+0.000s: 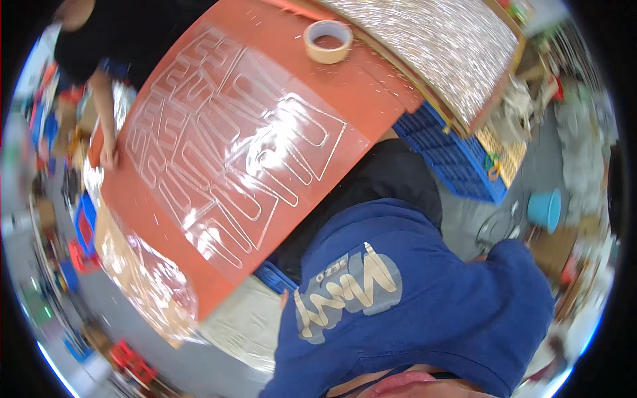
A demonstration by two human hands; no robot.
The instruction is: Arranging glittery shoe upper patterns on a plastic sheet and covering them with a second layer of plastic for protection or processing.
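While a bucket (545,209), contents unclear, stands near a blue crate (451,159), I cannot tell the left hand (285,299)'s or hidden right hand's pose.

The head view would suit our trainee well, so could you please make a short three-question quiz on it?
1. What ring-shaped thing lies on the orange work surface, beside the clear sheet with outlined shapes?
2. True or false: the bucket on the floor is red.
3. In the picture, at which side of the orange work surface is the co-worker's hand?
A) left
B) right
C) top

Key: 1. A roll of tape. 2. False; it is turquoise. 3. A.
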